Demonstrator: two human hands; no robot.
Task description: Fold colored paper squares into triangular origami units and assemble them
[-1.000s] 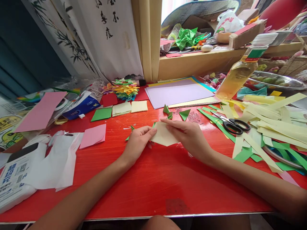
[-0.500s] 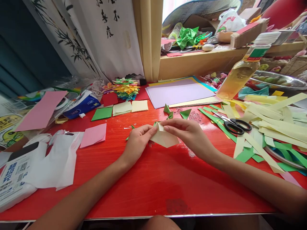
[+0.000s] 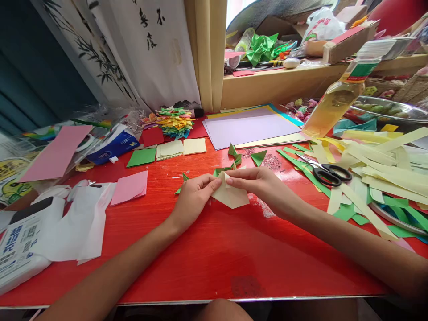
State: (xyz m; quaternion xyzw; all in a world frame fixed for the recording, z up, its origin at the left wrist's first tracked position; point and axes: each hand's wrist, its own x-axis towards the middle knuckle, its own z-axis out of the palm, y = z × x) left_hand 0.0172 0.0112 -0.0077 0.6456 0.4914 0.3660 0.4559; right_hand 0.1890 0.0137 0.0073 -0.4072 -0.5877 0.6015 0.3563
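A pale cream sheet of paper [image 3: 231,196], partly folded, is held between my two hands just over the red table. My left hand [image 3: 195,196] pinches its left edge between thumb and fingers. On the other side, my right hand [image 3: 256,180] grips the upper right part, its fingers covering some of the folds. Just beyond the hands lie folded green paper pieces [image 3: 259,158], and another green piece [image 3: 183,183] peeks out behind my left hand.
Green paper squares [image 3: 141,157], cream squares [image 3: 170,150] and pink squares [image 3: 129,188] lie to the left. Scissors [image 3: 327,173] rest among paper strips [image 3: 384,165] at right, near a tilted-looking bottle [image 3: 334,104]. Large lilac sheets [image 3: 250,127] lie at the back; a wipes pack [image 3: 26,249] is at left.
The cream paper's folded top has shifted a little between my fingers, and a point of it now stands up by my right fingertips. Both hands keep hold in nearly the same place.
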